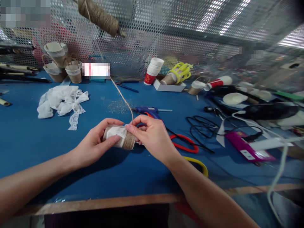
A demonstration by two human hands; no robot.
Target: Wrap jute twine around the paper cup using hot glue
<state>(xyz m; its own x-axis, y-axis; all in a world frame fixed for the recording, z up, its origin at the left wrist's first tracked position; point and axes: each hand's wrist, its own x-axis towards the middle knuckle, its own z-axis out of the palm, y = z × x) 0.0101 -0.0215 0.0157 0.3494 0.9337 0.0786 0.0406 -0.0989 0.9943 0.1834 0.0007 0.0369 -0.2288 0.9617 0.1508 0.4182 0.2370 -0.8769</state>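
A small white paper cup (113, 130) lies on its side in the air above the blue table, with brown twine (129, 141) wound around its right end. My left hand (91, 144) is closed around the cup's white left part, thumb in front. At the wrapped end, my right hand (153, 134) pinches the twine between thumb and finger, touching the cup. From there a taut strand runs up and left toward a large twine spool (99, 18) mounted at the mesh wall. Behind my right hand lies a blue glue gun (148, 110).
Red-handled scissors (185, 148) and a yellow handle (203, 166) lie by my right forearm. White lace (59, 101) is at left, twine-wrapped cups (73, 74) behind it. Stacked paper cups (154, 70) stand at the back. Black cable (201, 126) and a purple power strip (248, 147) occupy the right.
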